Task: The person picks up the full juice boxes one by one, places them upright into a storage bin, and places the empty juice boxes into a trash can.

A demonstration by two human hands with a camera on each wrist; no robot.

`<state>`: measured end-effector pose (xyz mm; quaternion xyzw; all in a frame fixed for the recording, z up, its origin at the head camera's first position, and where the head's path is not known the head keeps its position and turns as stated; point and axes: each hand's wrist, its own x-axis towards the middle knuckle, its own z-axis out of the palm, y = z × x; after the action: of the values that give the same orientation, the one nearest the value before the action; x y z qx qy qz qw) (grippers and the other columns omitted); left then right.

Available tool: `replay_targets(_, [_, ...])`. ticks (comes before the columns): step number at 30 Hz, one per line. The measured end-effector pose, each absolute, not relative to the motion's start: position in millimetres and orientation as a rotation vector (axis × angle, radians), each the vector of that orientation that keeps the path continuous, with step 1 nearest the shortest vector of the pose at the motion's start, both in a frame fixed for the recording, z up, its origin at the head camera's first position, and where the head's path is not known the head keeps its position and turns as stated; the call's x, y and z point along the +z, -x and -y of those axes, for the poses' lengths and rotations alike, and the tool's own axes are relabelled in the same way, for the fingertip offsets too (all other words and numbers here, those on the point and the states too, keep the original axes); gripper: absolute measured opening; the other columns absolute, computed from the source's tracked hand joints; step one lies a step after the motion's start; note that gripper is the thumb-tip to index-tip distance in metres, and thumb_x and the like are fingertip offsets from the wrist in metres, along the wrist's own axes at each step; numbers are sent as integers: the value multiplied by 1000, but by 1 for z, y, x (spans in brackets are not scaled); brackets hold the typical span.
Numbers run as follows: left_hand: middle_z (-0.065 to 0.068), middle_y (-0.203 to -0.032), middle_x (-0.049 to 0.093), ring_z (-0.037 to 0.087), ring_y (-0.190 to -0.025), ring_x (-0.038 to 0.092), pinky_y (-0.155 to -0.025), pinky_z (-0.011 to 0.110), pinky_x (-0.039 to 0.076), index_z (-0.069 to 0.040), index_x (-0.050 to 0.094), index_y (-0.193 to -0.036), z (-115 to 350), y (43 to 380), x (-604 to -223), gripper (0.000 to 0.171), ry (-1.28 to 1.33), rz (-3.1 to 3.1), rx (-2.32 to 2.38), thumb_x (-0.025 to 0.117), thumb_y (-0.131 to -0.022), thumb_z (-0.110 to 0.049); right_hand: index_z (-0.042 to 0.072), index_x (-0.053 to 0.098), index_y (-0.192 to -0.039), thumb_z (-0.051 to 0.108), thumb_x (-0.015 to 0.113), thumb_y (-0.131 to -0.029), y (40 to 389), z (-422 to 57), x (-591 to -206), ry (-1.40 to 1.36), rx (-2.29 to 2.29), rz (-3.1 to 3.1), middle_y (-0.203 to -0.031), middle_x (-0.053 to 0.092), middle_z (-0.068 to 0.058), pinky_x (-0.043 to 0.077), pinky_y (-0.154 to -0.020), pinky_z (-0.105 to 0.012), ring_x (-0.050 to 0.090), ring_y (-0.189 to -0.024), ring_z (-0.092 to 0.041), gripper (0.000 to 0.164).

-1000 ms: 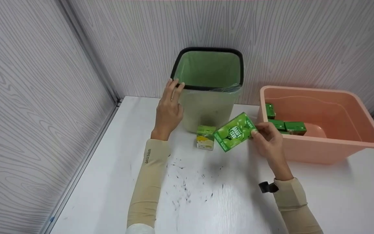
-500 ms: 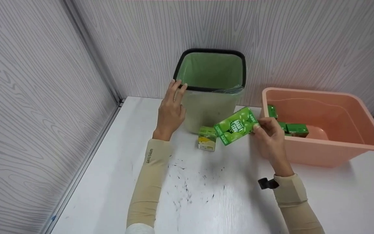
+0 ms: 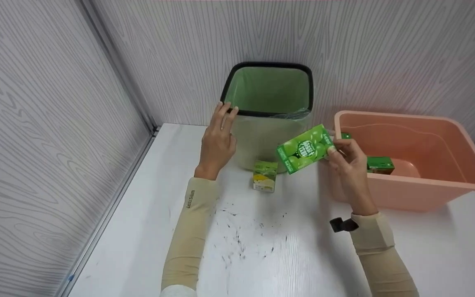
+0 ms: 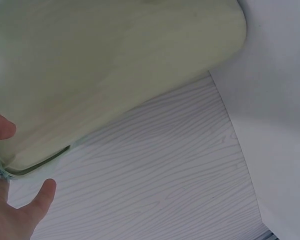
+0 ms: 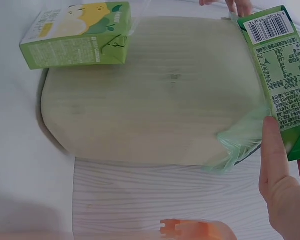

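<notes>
A green juice box with grape pictures [image 3: 306,149] is pinched at its right end between the thumb and fingers of my right hand [image 3: 352,167]. It hangs tilted in front of the trash can [image 3: 262,134]; its barcoded back shows in the right wrist view. My left hand [image 3: 217,144] rests its fairly straight fingertips on the can's black front-left rim. The left wrist view has its thumb [image 4: 1,126] against the can's side. A green-and-yellow juice box [image 3: 264,177] stands on the table by the can's base. A thin clear bag lines the can.
To the right stands a pink plastic tub [image 3: 419,181], with green juice boxes [image 3: 380,165] at its left end, partly hidden by my right hand and the tub's wall. Dark marks spot the white table [image 3: 258,264]. Wood-patterned walls [image 3: 171,49] rise behind and at left.
My right hand has raised the grape juice box and moved it slightly away from me. The left hand has stayed on the rim. The view has shifted slightly.
</notes>
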<state>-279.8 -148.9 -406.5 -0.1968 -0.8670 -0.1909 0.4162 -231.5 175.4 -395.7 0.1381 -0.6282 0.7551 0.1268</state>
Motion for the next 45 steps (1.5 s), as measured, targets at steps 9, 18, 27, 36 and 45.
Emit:
replay_targets(9, [19,-150,44,33,-147,33,-99,45,49,-3,51,-145,149,280,-406,54,486,2143,-486,52,-92,10,1,60,-109,3,56,-100,240,-171,-389,-347,2225,1804,-107,56,-13,58,-77,-28,61,-96,-18,10])
replay_targets(18, [19,-151,44,33,-147,33,-97,44,50,-2,51,-145,146,282,-406,54,491,2148,-497,50,-92,11,1,58,-111,3,57,-101,244,-166,-388,-342,2323,1728,-110,55,-15,57,-85,-37,65,-98,-22,10])
replay_targets(27, [19,-150,45,33,-147,32,-92,44,52,-2,52,-144,148,280,-408,55,481,2143,-499,50,-91,12,3,57,-108,1,55,-101,251,-160,-382,-341,2379,1659,-109,54,-13,57,-84,-38,67,-94,-21,8])
replay_targets(36, [19,-150,44,33,-148,31,-97,45,50,-2,51,-145,148,280,-409,54,489,2139,-517,50,-92,11,4,56,-109,4,56,-102,257,-159,-376,-314,2383,1666,-110,53,-14,57,-84,-37,67,-91,-21,7])
replay_targets(45, [19,-150,45,33,-147,32,-93,44,51,-2,51,-145,146,280,-409,55,493,2132,-511,51,-92,12,5,55,-108,5,58,-102,260,-155,-368,-300,2403,1617,-111,56,-14,56,-87,-41,68,-91,-22,7])
